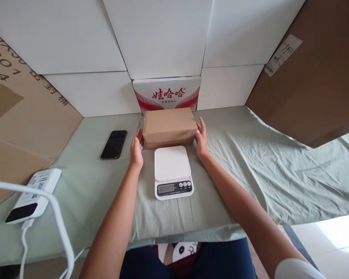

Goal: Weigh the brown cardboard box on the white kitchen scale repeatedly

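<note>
A closed brown cardboard box (169, 123) sits on the cloth-covered table, in front of a white and red carton. My left hand (137, 149) is against its left end, and my right hand (201, 137) is against its right end with the thumb at the near corner. Between them the two hands grip the box. Just on the near side of the box lies a white kitchen scale (172, 164), its grey display and round buttons facing me. The plate of the scale is bare and the display shows no digits I can read.
A black smartphone (114, 144) lies left of my left hand. Farther left is a white power bank (35, 195) with a white cable (61, 224). Large cardboard panels flank the table at left (26, 104) and right (311, 77). The red and white carton (168, 91) stands against the white back wall.
</note>
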Tool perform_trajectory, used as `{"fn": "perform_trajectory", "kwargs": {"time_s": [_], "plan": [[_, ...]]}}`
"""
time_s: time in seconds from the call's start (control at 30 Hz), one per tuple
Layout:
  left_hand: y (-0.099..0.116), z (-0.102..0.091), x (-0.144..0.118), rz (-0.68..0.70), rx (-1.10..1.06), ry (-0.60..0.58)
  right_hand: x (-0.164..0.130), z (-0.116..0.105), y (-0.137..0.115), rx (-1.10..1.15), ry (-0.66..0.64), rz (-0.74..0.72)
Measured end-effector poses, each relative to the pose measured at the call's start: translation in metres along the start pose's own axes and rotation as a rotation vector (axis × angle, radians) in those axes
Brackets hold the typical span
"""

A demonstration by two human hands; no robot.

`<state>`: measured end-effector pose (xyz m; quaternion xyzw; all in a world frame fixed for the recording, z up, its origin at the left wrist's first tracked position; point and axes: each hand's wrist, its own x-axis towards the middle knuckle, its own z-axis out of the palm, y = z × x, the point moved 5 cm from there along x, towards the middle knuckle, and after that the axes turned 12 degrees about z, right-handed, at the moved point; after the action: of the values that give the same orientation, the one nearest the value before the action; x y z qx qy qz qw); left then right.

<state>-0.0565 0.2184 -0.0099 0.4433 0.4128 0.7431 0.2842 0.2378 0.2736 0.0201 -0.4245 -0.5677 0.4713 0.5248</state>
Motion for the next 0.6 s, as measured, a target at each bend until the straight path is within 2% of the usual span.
{"fn": "perform_trajectory", "kwargs": {"time_s": [0.13,0.37,0.6], "plan": [[0.000,0.002,-0.002,-0.018,0.021,-0.048,-0.001,0.000,-0.004,-0.012,-0.013,-0.012],[-0.008,0.001,-0.001,-0.052,0.051,-0.044,-0.002,0.004,-0.012,-0.095,-0.022,-0.040],[0.021,-0.001,-0.030,0.061,0.081,-0.084,-0.023,0.000,-0.019,-0.208,0.046,-0.213]]}}
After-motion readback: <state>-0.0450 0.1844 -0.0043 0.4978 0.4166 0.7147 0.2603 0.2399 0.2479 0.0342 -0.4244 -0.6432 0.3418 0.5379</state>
